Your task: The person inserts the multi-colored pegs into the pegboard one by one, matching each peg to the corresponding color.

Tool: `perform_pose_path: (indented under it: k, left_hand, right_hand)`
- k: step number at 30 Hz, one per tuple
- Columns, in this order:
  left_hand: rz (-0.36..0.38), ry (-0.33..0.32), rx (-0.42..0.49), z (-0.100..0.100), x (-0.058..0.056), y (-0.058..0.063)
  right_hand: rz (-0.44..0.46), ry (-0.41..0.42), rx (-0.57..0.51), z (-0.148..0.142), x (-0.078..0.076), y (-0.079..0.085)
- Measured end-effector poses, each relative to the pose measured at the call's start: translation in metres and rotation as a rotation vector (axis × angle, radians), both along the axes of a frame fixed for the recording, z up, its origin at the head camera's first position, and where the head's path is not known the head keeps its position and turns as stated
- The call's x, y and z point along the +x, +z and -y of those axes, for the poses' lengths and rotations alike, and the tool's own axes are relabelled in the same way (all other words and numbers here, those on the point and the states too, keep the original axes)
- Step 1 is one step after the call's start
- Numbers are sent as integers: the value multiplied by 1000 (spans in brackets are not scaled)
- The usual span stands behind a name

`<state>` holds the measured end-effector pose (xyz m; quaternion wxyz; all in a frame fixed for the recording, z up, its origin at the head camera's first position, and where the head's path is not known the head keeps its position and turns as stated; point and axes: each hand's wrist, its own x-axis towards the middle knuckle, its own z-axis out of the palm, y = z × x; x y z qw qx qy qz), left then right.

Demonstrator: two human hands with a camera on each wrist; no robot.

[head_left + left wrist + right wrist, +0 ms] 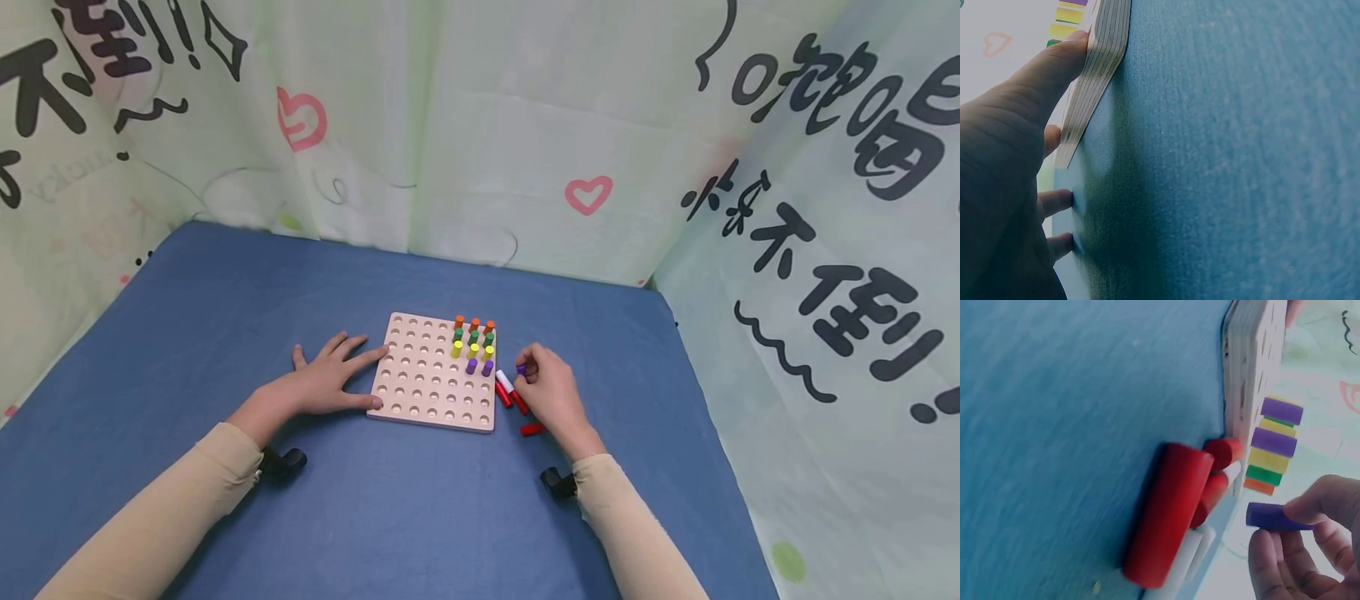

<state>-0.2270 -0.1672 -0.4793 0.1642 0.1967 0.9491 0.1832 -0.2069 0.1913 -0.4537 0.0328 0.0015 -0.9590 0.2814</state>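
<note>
A square wooden pegboard (427,375) with rows of holes lies on the table. Orange pegs (475,323), green pegs (474,337), yellow pegs (472,351) and two purple pegs (471,366) stand in its right-hand columns, in rows by colour. My left hand (330,379) is spread at the board's left edge, thumb and a fingertip touching it; the left wrist view shows the thumb (1054,69) against the rim. Just right of the board, my right hand (553,390) pinches another purple peg (1266,515) between thumb and fingers, above the table.
Loose red pegs (1169,515) and white pegs (1182,562) lie between the board and my right hand. One red peg (532,429) lies apart, nearer to me. A blue cloth (420,508) covers the table, and printed curtains (487,125) hang behind it.
</note>
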Motion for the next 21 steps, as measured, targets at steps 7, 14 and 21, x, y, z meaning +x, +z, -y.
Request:
perform_pose_path:
  k: [7, 14, 21]
  left_hand:
    - [2, 1, 2, 1, 0, -2]
    - [9, 1, 7, 1, 1, -2]
    - [5, 1, 7, 1, 1, -2]
  right_hand:
    - [-21, -24, -141, 10, 0, 4]
    - [-86, -9, -253, 20, -1, 5]
    - [-127, 0, -291, 31, -4, 3]
